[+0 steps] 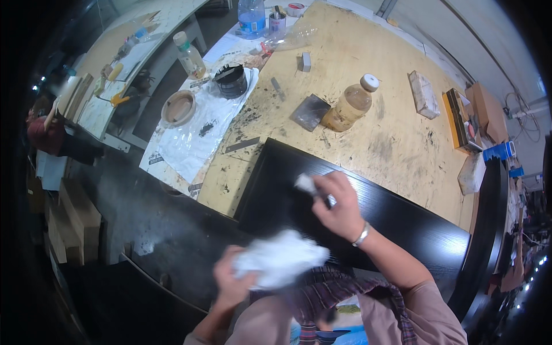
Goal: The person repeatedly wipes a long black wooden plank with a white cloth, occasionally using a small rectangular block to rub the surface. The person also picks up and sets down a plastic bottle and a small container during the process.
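Note:
A long black wood-grained panel (379, 221) lies along the near edge of the workbench, its surface glossy under the light. Over the panel's left part, my right hand (339, 204) is closed on a small wad of white cloth (305, 184); whether the wad touches the panel I cannot tell. My left hand (231, 279) grips a larger white cloth (284, 259), blurred, in front of the panel's near edge. Past the panel stand a bottle of yellowish liquid (351, 106) with a white cap and, beside it, a dark square sheet (310, 112).
On the stained workbench (402, 155), a plastic sheet (190, 149) bears a black-smeared tub (231, 81) and a round dish (179, 108). A wrapped block (424, 95) and an open box (462, 121) sit at the right. Far left, another person (49, 135) stands near a second table.

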{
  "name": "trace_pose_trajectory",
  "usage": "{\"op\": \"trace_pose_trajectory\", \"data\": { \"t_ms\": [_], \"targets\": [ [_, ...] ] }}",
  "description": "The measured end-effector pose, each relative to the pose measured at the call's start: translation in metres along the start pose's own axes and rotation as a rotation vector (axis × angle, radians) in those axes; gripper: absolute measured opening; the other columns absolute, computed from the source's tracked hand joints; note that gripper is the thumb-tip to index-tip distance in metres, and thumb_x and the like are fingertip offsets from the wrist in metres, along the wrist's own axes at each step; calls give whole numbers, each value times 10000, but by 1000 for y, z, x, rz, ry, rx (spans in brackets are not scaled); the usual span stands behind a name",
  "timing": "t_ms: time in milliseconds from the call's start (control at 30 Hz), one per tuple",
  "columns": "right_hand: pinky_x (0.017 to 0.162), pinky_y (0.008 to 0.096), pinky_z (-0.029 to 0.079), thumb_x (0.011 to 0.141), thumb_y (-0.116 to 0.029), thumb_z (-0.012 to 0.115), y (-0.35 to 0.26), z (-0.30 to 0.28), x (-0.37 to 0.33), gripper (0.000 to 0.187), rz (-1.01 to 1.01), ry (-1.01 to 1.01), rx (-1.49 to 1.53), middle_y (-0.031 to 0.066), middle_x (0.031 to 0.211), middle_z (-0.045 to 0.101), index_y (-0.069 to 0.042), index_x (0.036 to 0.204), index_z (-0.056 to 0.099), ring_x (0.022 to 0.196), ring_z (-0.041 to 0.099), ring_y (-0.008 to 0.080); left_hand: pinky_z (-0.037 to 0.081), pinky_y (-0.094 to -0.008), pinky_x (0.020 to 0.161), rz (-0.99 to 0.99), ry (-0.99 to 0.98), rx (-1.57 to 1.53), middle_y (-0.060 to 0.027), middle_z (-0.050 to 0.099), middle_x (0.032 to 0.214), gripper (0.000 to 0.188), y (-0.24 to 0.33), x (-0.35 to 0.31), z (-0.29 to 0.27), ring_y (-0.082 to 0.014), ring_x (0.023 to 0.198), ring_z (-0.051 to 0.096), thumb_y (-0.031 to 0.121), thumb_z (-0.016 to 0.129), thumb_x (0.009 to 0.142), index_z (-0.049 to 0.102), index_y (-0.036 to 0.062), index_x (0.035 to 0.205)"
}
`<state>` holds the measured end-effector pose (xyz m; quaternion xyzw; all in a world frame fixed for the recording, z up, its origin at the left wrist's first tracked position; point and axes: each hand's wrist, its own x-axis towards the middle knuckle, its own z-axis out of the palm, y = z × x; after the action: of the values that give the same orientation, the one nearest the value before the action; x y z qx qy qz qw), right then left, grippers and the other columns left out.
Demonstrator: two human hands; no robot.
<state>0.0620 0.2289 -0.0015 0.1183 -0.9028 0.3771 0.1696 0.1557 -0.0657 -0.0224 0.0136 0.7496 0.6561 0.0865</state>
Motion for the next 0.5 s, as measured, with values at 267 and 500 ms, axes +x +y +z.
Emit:
{"op": "trace_pose_trajectory", "data": {
  "t_ms": [267, 500],
  "targets": [
    [686, 394, 521, 707, -78, 702, -52, 73, 18, 360, -311, -299, 1, 84, 906, 550, -56, 1062, 648, 850, 559, 289, 553, -462, 965, 160, 818, -514, -210, 463, 1353, 474, -50, -31, -140, -362, 1232, 558, 117, 745, 899, 518, -3, 1298],
    [664, 408, 502, 671, -69, 698, -39, 78, 49, 326, -201, -139, -91, 81, 877, 532, -81, 993, 645, 843, 544, 290, 510, -452, 1005, 77, 921, 316, -216, 518, 1330, 390, -97, -66, -146, -369, 1239, 554, 145, 663, 936, 567, -40, 1265]
  ]
}}
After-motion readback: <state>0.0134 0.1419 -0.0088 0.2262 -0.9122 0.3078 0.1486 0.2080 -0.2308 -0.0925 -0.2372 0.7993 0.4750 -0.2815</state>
